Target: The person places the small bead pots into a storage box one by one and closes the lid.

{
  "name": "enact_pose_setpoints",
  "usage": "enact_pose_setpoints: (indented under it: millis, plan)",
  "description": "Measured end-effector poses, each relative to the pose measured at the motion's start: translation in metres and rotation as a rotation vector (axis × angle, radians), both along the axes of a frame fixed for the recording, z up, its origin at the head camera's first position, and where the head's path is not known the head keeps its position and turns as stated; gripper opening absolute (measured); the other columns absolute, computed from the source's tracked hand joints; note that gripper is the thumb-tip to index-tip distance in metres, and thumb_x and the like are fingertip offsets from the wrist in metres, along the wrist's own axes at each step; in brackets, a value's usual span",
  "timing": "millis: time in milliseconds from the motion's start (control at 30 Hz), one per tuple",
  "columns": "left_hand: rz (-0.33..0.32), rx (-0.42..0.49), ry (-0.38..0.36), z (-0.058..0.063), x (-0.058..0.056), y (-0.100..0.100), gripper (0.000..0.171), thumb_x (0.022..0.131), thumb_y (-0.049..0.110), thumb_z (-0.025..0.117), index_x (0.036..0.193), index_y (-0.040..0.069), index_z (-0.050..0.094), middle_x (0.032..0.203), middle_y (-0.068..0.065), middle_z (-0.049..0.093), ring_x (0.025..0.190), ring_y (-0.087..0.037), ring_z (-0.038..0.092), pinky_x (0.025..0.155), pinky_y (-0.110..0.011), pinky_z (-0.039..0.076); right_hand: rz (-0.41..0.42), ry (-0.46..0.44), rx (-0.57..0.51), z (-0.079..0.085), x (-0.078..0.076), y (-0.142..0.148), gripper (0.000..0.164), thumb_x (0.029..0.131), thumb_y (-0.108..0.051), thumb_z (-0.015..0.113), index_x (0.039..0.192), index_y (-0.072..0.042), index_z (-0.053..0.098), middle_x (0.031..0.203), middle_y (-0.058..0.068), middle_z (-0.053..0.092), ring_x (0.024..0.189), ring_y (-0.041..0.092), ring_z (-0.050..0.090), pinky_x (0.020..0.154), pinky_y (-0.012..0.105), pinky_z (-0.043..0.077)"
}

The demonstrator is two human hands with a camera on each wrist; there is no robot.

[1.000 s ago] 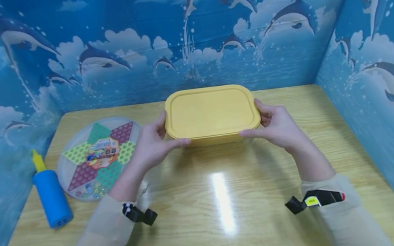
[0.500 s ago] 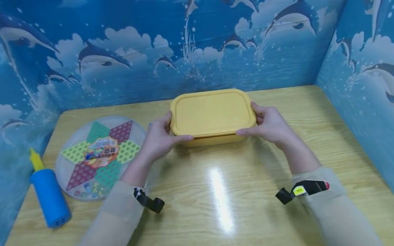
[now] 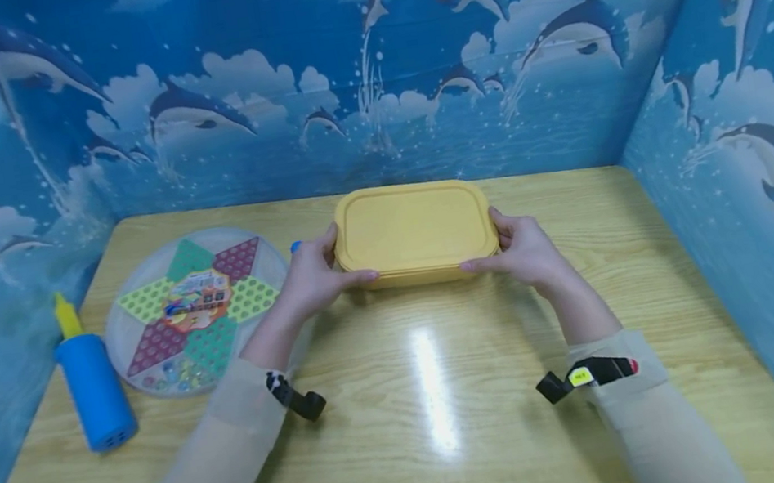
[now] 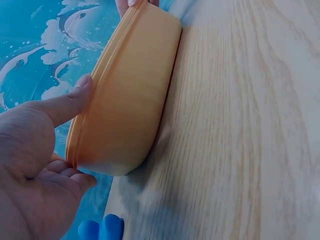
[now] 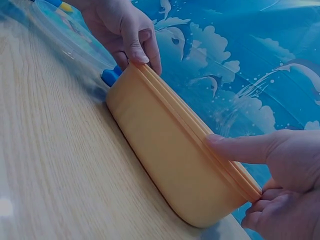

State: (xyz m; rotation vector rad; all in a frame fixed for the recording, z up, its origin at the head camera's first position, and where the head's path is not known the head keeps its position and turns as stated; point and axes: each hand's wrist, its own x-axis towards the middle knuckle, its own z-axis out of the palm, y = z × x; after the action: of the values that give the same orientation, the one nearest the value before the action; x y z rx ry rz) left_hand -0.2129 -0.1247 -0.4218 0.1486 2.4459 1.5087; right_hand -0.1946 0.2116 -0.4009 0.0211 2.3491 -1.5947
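A yellow rectangular plastic container (image 4: 137, 95) with rounded corners stands on the table near its back edge. Its matching lid (image 3: 414, 225) lies on top. At the left end, my left hand (image 3: 313, 276) grips the lid's rim, thumb on the front edge and fingers curled under the end. My right hand (image 3: 525, 251) holds the opposite end the same way, its thumb pressed on the front of the rim in the right wrist view. Both hands' fingertips are partly hidden behind the container in the head view.
Left on the wooden table (image 3: 443, 481) lies a round Chinese checkers board (image 3: 198, 301) with marbles in its clear case. Beside it is a blue hand pump (image 3: 98, 393) with a yellow nozzle. A small blue lobed object (image 4: 102, 229) sits behind my left hand. Dolphin-print curtains (image 3: 363, 71) enclose the table.
The lid has come down onto the container, and the dark line under its front edge has narrowed. Both hands have lowered with it and drawn slightly closer together.
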Motion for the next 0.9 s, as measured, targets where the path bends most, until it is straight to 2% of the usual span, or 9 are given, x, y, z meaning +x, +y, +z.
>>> enact_pose_setpoints:
  millis: [300,500,600,700,733,833,900]
  plan:
    - [-0.012,-0.011,0.005,-0.001,0.007,-0.001,0.126,0.079,0.044,0.095,0.169,0.011,0.013,0.173,-0.008,0.017,0.156,-0.021,0.025,0.124,-0.037,0.034,0.023,0.0,0.013,-0.002,0.001,0.001,0.12,0.084,-0.02,0.094,0.167,-0.006,0.009,0.175,0.007,0.004,0.157,0.024,0.023,0.123,0.038,0.035]
    - [-0.009,-0.034,0.0,0.002,0.006,0.001,0.124,0.081,0.043,0.094,0.168,0.008,0.014,0.173,-0.01,0.017,0.156,-0.024,0.026,0.124,-0.038,0.034,0.035,-0.006,0.04,-0.005,0.0,0.004,0.116,0.087,-0.023,0.092,0.168,-0.005,0.01,0.175,0.008,0.008,0.156,0.026,0.026,0.123,0.04,0.035]
    - [-0.005,-0.058,-0.002,0.003,0.005,0.0,0.123,0.081,0.046,0.093,0.169,0.008,0.015,0.173,-0.011,0.02,0.156,-0.026,0.028,0.123,-0.041,0.035,0.056,0.002,0.081,-0.005,-0.001,0.007,0.114,0.09,-0.031,0.089,0.168,-0.005,0.01,0.175,0.01,0.009,0.157,0.028,0.025,0.124,0.043,0.033]
    - [-0.005,-0.137,0.043,0.004,0.005,-0.002,0.12,0.084,0.056,0.088,0.169,0.008,0.017,0.171,-0.015,0.025,0.154,-0.032,0.032,0.122,-0.046,0.037,0.091,0.056,0.172,-0.004,-0.001,0.011,0.111,0.093,-0.042,0.084,0.167,-0.003,0.011,0.174,0.014,0.01,0.158,0.033,0.02,0.126,0.049,0.028]
    - [-0.014,-0.177,0.065,0.004,0.005,-0.002,0.12,0.085,0.06,0.084,0.169,0.008,0.017,0.164,-0.019,0.04,0.145,-0.033,0.047,0.117,-0.045,0.046,0.106,0.085,0.212,-0.003,-0.001,0.013,0.11,0.094,-0.046,0.082,0.167,-0.002,0.012,0.174,0.015,0.01,0.158,0.035,0.019,0.127,0.052,0.026]
    - [-0.072,-0.318,0.16,0.003,0.004,-0.004,0.114,0.091,0.069,0.071,0.169,0.007,0.015,0.165,-0.022,0.037,0.146,-0.037,0.045,0.119,-0.049,0.042,0.181,0.183,0.329,-0.003,-0.001,0.017,0.106,0.099,-0.054,0.073,0.167,0.0,0.012,0.174,0.016,0.008,0.158,0.038,0.015,0.128,0.056,0.021]
    - [-0.129,-0.397,0.199,0.003,0.005,-0.005,0.111,0.095,0.073,0.063,0.168,0.006,0.014,0.169,-0.022,0.03,0.15,-0.037,0.039,0.123,-0.048,0.036,0.246,0.225,0.406,-0.004,-0.001,0.019,0.103,0.101,-0.058,0.066,0.167,0.0,0.012,0.174,0.015,0.005,0.159,0.038,0.013,0.128,0.056,0.02]
